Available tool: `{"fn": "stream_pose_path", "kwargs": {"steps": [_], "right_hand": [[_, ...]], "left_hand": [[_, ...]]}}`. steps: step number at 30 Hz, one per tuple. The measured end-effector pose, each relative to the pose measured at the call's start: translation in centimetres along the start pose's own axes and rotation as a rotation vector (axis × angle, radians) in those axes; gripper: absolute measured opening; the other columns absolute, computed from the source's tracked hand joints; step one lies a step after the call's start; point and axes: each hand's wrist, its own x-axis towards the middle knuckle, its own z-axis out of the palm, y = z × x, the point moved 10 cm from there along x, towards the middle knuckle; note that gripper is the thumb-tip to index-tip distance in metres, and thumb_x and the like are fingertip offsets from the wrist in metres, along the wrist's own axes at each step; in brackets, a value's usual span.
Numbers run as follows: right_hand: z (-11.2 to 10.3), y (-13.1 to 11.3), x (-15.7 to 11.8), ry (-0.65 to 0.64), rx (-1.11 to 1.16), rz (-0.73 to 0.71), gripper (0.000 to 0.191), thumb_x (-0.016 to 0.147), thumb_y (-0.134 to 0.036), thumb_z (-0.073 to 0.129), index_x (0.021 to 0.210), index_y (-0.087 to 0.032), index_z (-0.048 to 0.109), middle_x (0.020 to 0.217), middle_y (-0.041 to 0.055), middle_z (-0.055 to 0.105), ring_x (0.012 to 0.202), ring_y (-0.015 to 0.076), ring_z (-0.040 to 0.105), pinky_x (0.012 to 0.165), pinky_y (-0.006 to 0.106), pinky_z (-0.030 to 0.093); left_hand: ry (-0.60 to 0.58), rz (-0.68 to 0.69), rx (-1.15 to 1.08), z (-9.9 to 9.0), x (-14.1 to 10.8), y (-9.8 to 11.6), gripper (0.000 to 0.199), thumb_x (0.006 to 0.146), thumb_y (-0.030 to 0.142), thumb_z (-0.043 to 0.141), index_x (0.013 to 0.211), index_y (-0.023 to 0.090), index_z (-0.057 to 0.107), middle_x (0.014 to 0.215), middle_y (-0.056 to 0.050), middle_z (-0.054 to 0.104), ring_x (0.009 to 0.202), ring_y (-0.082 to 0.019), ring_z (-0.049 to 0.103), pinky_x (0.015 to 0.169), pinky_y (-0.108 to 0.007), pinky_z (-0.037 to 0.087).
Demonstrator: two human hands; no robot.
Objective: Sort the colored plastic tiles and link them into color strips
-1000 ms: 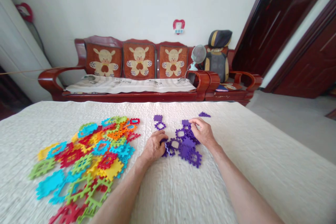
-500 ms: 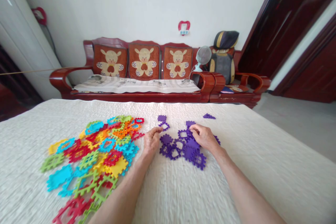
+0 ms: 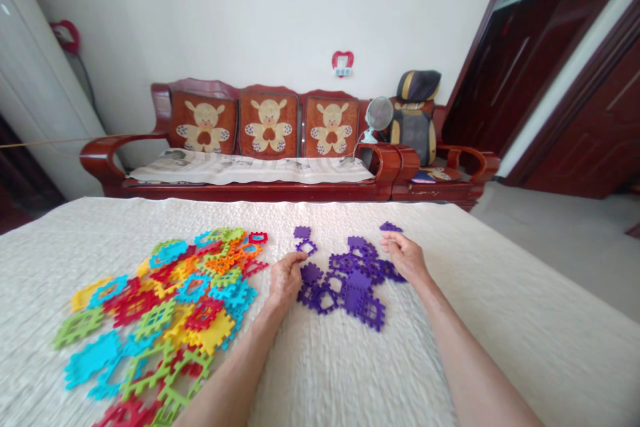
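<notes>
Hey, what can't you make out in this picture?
All in the head view:
Left hand: fingers too small and blurred to tell whether they touch the purple open piece.
Right hand: its curled fingers could hide something small.
Multicoloured pile: overlapping pieces hide those beneath.
Red piece: cut off by the bottom edge.

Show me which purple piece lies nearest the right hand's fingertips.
The triangular purple piece, just beyond the right hand; it lies by itself, set apart from the purple heap nearer the camera.
</notes>
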Motion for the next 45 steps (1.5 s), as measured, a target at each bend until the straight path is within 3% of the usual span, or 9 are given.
{"fn": "stream_pose_path", "kwargs": {"steps": [3,6,13,16,21,26,31,39,45], "right_hand": [[-0.4,0.9,0.2,-0.036,-0.036,0.056,0.031,0.071,-0.025,0.043,0.094,-0.017,0.062,0.077,0.005,0.07,0.059,0.0155,0.065,0.059,0.028,0.051],[0.5,0.7,0.0,-0.119,-0.021,0.075,0.03,0.07,-0.024,0.044,0.092,-0.016,0.062,0.075,0.0042,0.07,0.056,0.0147,0.065,0.055,0.026,0.05],[3.8,-2.5,-1.5,-0.25,-0.242,-0.166,0.019,0.069,-0.023,0.051,0.08,-0.022,0.068,0.075,0.0014,0.071,0.068,0.0162,0.065,0.065,0.026,0.049],[4.8,-2.5,-1.8,-0.342,-0.189,-0.136,0.021,0.072,-0.024,0.049,0.08,-0.022,0.068,0.073,0.0003,0.071,0.064,0.0149,0.064,0.061,0.025,0.049],[5.0,-3.9,-2.2,-0.295,-0.172,-0.161,0.024,0.074,-0.022,0.046,0.084,-0.022,0.068,0.077,0.0002,0.071,0.067,0.0145,0.064,0.066,0.026,0.049],[7.6,-5.7,-3.7,-0.519,-0.027,-0.182,0.027,0.079,-0.021,0.043,0.091,-0.022,0.066,0.085,0.0014,0.072,0.079,0.0152,0.066,0.074,0.028,0.05],[4.4,-4.2,-1.7,-0.298,-0.099,-0.146,0.028,0.082,-0.025,0.04,0.094,-0.021,0.064,0.088,0.003,0.072,0.084,0.0172,0.066,0.081,0.033,0.049],[6.5,-4.3,-2.7,-0.394,-0.137,-0.256,0.032,0.082,-0.02,0.038,0.102,-0.025,0.063,0.102,0.0015,0.069,0.098,0.0165,0.063,0.089,0.034,0.046],[3.4,-3.0,-1.2,-0.233,-0.247,-0.191,0.03,0.079,-0.017,0.039,0.093,-0.024,0.065,0.091,0.0015,0.071,0.088,0.0169,0.065,0.083,0.032,0.048]], "left_hand": [[0.002,0.02,0.011,0.1,0.0,0.0,0.034,0.075,0.013,0.039,0.089,0.019,0.069,0.089,-0.001,0.072,0.087,-0.014,0.065,0.087,-0.03,0.049],[-0.004,0.029,0.04,0.1,0.0,0.1,0.034,0.075,0.013,0.038,0.088,0.019,0.069,0.089,-0.001,0.072,0.086,-0.015,0.065,0.086,-0.03,0.05],[-0.032,0.045,0.071,0.3,-0.1,0.5,0.033,0.075,0.015,0.039,0.088,0.02,0.069,0.09,-0.001,0.072,0.087,-0.015,0.065,0.085,-0.03,0.049],[-0.03,0.05,0.067,0.2,-0.1,0.7,0.033,0.075,0.014,0.039,0.087,0.02,0.069,0.089,0.0,0.072,0.087,-0.015,0.065,0.085,-0.029,0.049],[-0.033,0.055,0.076,0.3,-0.1,0.7,0.032,0.075,0.015,0.04,0.087,0.021,0.069,0.089,0.0,0.072,0.086,-0.015,0.065,0.085,-0.029,0.049],[-0.042,0.072,0.077,0.6,-0.1,0.6,0.032,0.076,0.015,0.04,0.088,0.021,0.069,0.089,0.0,0.072,0.087,-0.014,0.065,0.086,-0.028,0.049],[-0.057,0.07,0.101,0.7,0.0,0.5,0.033,0.077,0.015,0.039,0.09,0.021,0.068,0.089,0.0,0.072,0.087,-0.015,0.065,0.085,-0.029,0.049],[-0.056,0.072,0.117,0.6,0.0,0.9,0.032,0.076,0.013,0.039,0.088,0.021,0.069,0.087,0.001,0.072,0.085,-0.014,0.065,0.084,-0.029,0.05],[-0.06,0.08,0.126,0.8,0.0,0.7,0.032,0.077,0.013,0.04,0.088,0.021,0.069,0.088,0.001,0.072,0.085,-0.014,0.065,0.083,-0.028,0.05]]}}
